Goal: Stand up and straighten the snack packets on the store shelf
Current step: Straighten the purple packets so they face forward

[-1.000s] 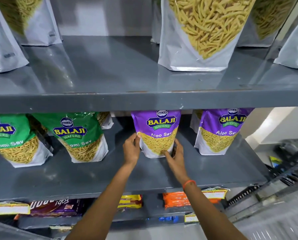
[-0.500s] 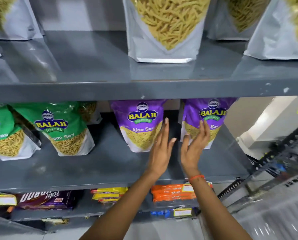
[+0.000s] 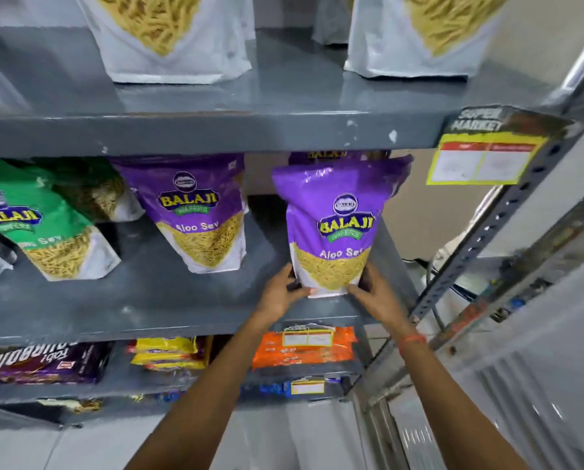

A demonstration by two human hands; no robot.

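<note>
I grip the purple Aloo Sev packet (image 3: 334, 228) by its bottom corners, left hand (image 3: 280, 293) and right hand (image 3: 373, 293) clasping it upright near the middle shelf's (image 3: 148, 310) right front edge.

Shop, grey shelf (image 3: 216, 130), snack packets (image 3: 199, 215), price tag (image 3: 484, 161)

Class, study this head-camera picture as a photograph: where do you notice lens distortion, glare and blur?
Head view: the wide lens bends the grey shelf edge and slants the upright post; glare streaks the top of the purple Aloo Sev packet held by the left hand and right hand; the price tag at right is blurred and its small print is unreadable.
</note>
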